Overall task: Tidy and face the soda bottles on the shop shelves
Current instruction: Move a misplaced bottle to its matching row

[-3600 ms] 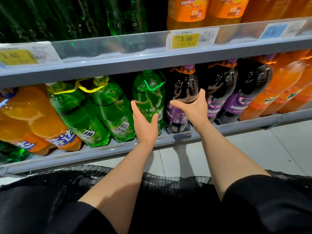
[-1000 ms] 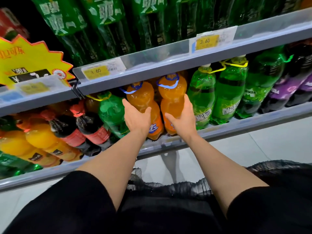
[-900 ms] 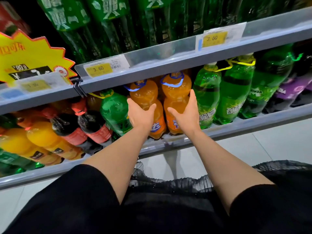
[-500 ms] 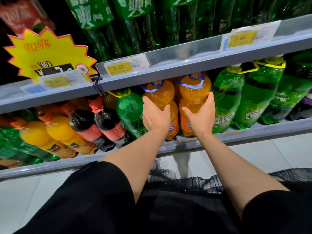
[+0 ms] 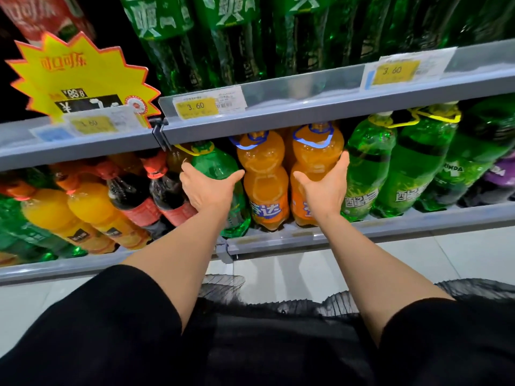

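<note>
On the lower shelf (image 5: 278, 240) stand large soda bottles in a row. My left hand (image 5: 209, 188) grips a green bottle (image 5: 220, 168) with a yellow carry loop, thumb on its right side. My right hand (image 5: 324, 188) grips the right one of two orange bottles (image 5: 317, 151), fingers round its right side. The other orange bottle (image 5: 264, 185) stands between my hands with its blue label facing out. Right of my right hand stand green bottles (image 5: 367, 162) with white lettering.
Cola bottles (image 5: 131, 196) and yellow drink bottles (image 5: 92, 213) lean at the left. Dark green bottles (image 5: 228, 40) fill the upper shelf (image 5: 306, 112) behind price tags. A yellow star sign (image 5: 78, 76) hangs at the upper left. White floor tiles (image 5: 278, 274) lie below.
My left hand has shifted left from the left orange bottle to the green bottle beside it. My right hand stays on the right orange bottle.
</note>
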### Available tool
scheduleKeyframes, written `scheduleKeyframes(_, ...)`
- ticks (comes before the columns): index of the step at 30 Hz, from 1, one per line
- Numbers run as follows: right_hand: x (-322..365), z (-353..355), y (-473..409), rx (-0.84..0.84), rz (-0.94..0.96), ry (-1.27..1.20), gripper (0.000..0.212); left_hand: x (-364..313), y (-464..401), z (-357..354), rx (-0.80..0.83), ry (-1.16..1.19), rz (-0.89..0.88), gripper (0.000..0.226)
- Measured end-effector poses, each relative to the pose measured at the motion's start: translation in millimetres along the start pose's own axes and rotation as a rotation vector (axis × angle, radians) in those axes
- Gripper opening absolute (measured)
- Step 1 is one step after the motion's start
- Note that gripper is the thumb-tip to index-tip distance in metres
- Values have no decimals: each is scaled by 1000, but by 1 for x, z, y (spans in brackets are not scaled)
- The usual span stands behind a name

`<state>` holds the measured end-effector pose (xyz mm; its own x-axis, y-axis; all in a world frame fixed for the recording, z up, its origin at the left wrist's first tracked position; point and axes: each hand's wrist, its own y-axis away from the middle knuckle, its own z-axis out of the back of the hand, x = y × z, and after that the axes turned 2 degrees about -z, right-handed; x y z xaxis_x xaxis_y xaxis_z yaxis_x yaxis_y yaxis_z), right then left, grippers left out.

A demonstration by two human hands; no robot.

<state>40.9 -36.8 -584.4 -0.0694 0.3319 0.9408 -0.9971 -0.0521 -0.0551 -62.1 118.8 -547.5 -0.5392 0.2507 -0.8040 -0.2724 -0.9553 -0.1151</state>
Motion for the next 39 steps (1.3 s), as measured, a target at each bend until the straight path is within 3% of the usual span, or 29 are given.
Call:
scheduleKeyframes(4, 1, -6, -13, 0, -39, -26, 114, -4, -3, 0, 38, -48, 10, 127)
scheduleKeyframes(10, -4, -10, -18, -64, -32, 24, 80, -1, -4, 1, 28, -177, -43, 118)
scheduleKeyframes(19, 1, 3, 6, -182, 23, 47, 89, 12, 17, 15, 55, -179, -145, 106)
scheduleKeyframes(26, -4, 12, 30, -132, 2, 45, 75, 22, 43, 29, 67, -133, -226, 109)
scheduleKeyframes(39, -9, 15, 35, -91, 41, 8, 90, 29, 53, 48, 88, 23, -224, 102)
